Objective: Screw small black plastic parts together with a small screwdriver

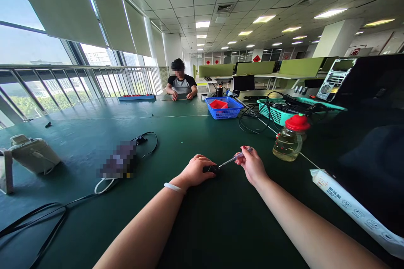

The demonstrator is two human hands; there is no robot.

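On the dark green table, my left hand (198, 170) is closed around a small black object (212, 169), whose kind I cannot make out. Its right end sticks out past my fingers. My right hand (251, 164) grips a screwdriver (234, 159) by its clear handle, with the thin metal shaft slanting down to the left. The screwdriver's tip meets or nearly meets the black object's exposed end. A white bracelet (174, 187) circles my left wrist.
A bottle with a red lid (288, 143) and a white power strip (353, 210) lie to the right. Ahead are a blue basket (223, 112) and a green basket (274, 114) with cables. Leftward are a blurred phone-like object (119, 159) and a beige bag (34, 155). A person (181, 82) sits opposite.
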